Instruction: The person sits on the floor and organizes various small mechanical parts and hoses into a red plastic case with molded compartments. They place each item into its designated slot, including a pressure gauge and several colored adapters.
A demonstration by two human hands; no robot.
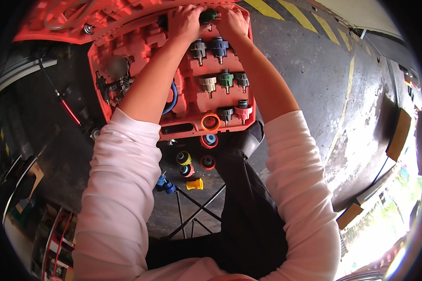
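Both my hands are at the far edge of an open red moulded plastic case [183, 130]. Between my left hand [185, 21] and my right hand [233, 23] is a dark green adapter cap [208, 16], with fingers of both on it. Fingers partly cover the cap. Nearer me in the case sit a grey adapter [198, 50], a blue adapter [219, 47], a beige adapter [208, 84], a green adapter [226, 80], a black adapter [226, 113] and a pink adapter [243, 111]. An orange ring-shaped cap [210, 122] rests at the near edge.
A hand pump [121, 84] and a blue hose [173, 98] lie in the case's left side. On the floor are a yellow cap [194, 184], a blue adapter [169, 187] and several others. A lit red work light [70, 111] is at left; thin crossed metal legs [197, 212] stand below.
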